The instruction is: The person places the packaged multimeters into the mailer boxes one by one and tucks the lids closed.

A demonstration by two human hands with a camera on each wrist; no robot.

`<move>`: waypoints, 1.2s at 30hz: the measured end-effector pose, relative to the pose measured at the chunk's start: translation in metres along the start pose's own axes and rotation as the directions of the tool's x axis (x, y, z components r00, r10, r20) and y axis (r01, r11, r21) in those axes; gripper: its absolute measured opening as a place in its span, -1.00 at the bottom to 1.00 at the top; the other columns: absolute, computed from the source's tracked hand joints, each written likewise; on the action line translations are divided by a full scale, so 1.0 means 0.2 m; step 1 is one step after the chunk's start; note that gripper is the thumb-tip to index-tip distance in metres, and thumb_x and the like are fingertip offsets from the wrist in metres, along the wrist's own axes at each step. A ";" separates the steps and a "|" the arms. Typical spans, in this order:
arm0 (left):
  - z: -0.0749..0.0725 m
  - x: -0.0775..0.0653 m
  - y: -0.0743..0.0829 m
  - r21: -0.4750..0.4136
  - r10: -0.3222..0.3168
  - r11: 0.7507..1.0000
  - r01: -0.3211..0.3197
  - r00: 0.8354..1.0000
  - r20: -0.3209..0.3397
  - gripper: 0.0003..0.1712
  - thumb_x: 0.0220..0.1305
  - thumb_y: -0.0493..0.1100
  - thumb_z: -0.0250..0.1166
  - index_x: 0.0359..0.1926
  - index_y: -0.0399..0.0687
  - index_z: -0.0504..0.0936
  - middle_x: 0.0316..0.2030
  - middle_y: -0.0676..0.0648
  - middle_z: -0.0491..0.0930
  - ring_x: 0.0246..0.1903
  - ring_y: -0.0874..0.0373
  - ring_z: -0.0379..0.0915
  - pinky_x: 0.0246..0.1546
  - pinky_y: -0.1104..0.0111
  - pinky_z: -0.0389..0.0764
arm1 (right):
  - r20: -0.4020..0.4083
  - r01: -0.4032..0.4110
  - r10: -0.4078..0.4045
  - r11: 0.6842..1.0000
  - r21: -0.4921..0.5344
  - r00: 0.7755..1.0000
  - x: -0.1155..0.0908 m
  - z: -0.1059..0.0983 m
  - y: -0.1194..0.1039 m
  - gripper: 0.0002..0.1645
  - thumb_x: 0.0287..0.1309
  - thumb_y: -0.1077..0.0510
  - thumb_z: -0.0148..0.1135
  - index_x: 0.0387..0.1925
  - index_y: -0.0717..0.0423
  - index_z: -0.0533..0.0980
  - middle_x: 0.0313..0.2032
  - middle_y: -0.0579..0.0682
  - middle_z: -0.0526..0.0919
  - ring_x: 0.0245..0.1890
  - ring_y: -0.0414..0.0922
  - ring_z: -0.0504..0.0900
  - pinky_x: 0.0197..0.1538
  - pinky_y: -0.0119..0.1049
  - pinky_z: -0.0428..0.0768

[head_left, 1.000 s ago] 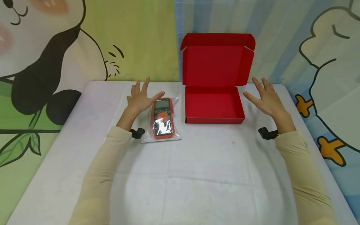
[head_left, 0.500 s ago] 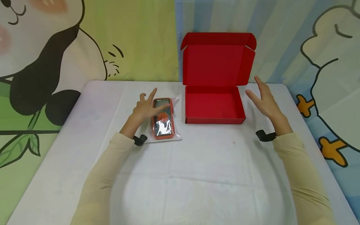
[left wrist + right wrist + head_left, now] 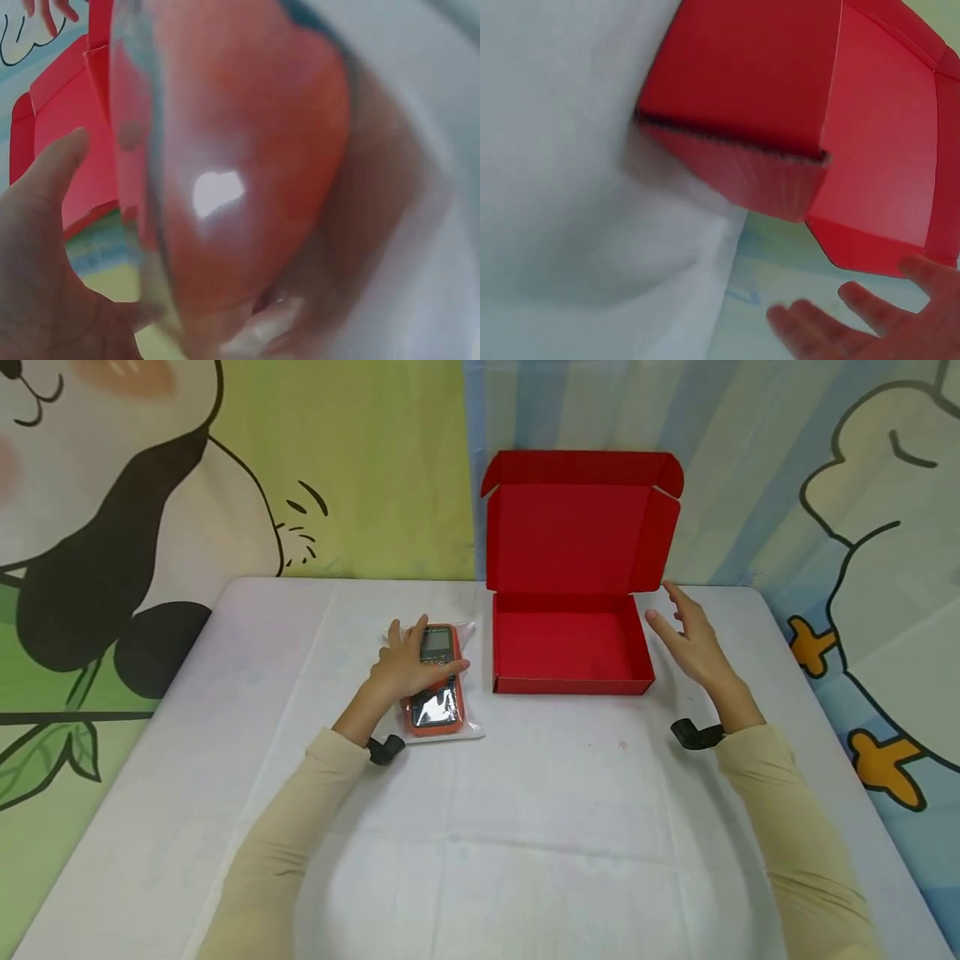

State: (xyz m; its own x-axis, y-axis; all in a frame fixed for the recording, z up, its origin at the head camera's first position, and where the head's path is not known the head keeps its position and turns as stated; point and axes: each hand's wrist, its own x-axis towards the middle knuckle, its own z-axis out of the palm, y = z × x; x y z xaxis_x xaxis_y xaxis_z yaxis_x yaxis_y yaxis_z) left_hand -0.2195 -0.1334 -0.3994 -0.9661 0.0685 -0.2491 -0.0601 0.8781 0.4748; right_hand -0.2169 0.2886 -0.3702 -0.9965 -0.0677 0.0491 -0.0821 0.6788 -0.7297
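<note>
An orange-and-black digital multimeter (image 3: 437, 708) lies face up inside a clear plastic bag (image 3: 471, 732) on the table. Over its middle my left hand (image 3: 403, 670) is spread, thumb reaching past the right side and fingers toward the top left. In the left wrist view the bagged multimeter (image 3: 247, 142) fills the middle, blurred, and the thumb (image 3: 46, 176) stands apart from it. My right hand (image 3: 696, 647) hovers just right of an opened red cardboard box (image 3: 573, 686), fingers relaxed, holding nothing. The right wrist view shows those fingers (image 3: 877, 307) near the box's raised lid (image 3: 889, 127).
A white cloth covers the table (image 3: 525, 852). Behind it hangs a cartoon-printed backdrop (image 3: 375, 468), close to the box lid. A black wrist camera (image 3: 386, 750) sits on the left wrist and another black camera (image 3: 696, 735) on the right.
My left hand has moved right and toward me, from beside the multimeter to over it. My right hand has come slightly nearer the box and me. Box and multimeter have stayed put.
</note>
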 end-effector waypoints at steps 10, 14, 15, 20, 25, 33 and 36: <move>0.06 0.00 0.02 0.050 -0.064 0.997 0.065 0.997 -0.033 0.49 -0.27 0.77 0.10 0.56 0.24 -0.30 0.48 -0.31 -0.62 0.36 -0.44 -0.04 0.00 -0.22 0.45 | 0.109 -0.081 0.062 0.979 0.187 0.992 0.03 0.10 0.05 -0.10 0.40 -0.13 -0.03 0.56 -0.17 -0.23 0.52 0.21 -0.15 0.39 0.34 0.15 0.30 0.32 0.20; 0.07 -0.01 0.04 0.028 -0.075 0.997 0.076 0.996 -0.055 0.49 -0.26 0.73 0.18 0.56 0.21 -0.29 0.47 -0.33 -0.63 0.37 -0.45 -0.08 0.02 -0.26 0.42 | 0.127 -0.081 0.057 0.979 0.188 0.990 0.03 0.12 0.07 -0.08 0.39 -0.10 0.01 0.56 -0.12 -0.23 0.52 0.21 -0.15 0.37 0.37 0.16 0.27 0.33 0.24; 0.07 -0.01 0.04 0.022 -0.075 0.997 0.077 0.995 -0.058 0.50 -0.26 0.71 0.20 0.56 0.21 -0.28 0.47 -0.33 -0.62 0.37 -0.45 -0.08 0.03 -0.28 0.40 | 0.129 -0.079 0.055 0.979 0.187 0.990 0.03 0.13 0.08 -0.08 0.39 -0.09 0.02 0.56 -0.11 -0.23 0.52 0.21 -0.15 0.36 0.37 0.17 0.26 0.33 0.26; 0.07 -0.02 0.05 -0.017 -0.075 0.997 0.074 0.996 -0.047 0.53 -0.27 0.64 0.31 0.56 0.18 -0.29 0.48 -0.30 -0.63 0.38 -0.43 -0.10 0.12 -0.38 0.24 | 0.137 -0.083 0.059 0.982 0.172 0.989 0.02 0.15 0.09 -0.05 0.36 -0.05 0.09 0.56 -0.07 -0.21 0.51 0.23 -0.11 0.33 0.37 0.22 0.20 0.28 0.36; 0.07 -0.02 0.05 -0.036 -0.075 0.997 0.073 0.996 -0.046 0.54 -0.28 0.62 0.34 0.56 0.18 -0.32 0.47 -0.30 -0.65 0.38 -0.41 -0.10 0.13 -0.43 0.14 | 0.130 -0.067 0.044 0.981 0.181 0.991 0.01 0.16 0.10 -0.09 0.35 0.01 0.13 0.54 0.00 -0.11 0.49 0.20 -0.02 0.30 0.31 0.26 0.16 0.04 0.50; 0.08 -0.02 0.05 -0.030 -0.079 0.997 0.077 0.995 -0.067 0.55 -0.29 0.64 0.32 0.56 0.18 -0.31 0.48 -0.29 -0.64 0.38 -0.42 -0.10 0.11 -0.41 0.20 | 0.116 -0.168 0.141 0.945 0.279 0.983 -0.01 0.17 0.16 -0.30 0.39 -0.06 0.07 0.47 -0.01 0.16 0.49 0.09 0.07 0.38 0.17 0.22 0.27 0.00 0.38; 0.09 -0.02 0.05 -0.034 -0.079 0.996 0.076 0.994 -0.073 0.56 -0.30 0.64 0.33 0.56 0.18 -0.32 0.48 -0.29 -0.65 0.39 -0.42 -0.11 0.11 -0.43 0.17 | 0.109 -0.169 0.141 0.932 0.319 0.984 -0.02 0.17 0.19 -0.33 0.39 -0.05 0.08 0.45 -0.03 0.21 0.47 0.04 0.11 0.37 0.11 0.25 0.27 -0.18 0.43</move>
State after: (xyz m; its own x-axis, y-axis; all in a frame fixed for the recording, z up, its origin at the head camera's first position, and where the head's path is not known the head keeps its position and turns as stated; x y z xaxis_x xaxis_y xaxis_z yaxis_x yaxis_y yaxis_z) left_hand -0.2109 -0.1161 -0.4089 -0.9741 -0.0357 -0.2233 -0.1424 0.8639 0.4831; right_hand -0.2161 0.2895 -0.4204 -0.9903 -0.0511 -0.1290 0.0969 0.4108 -0.9066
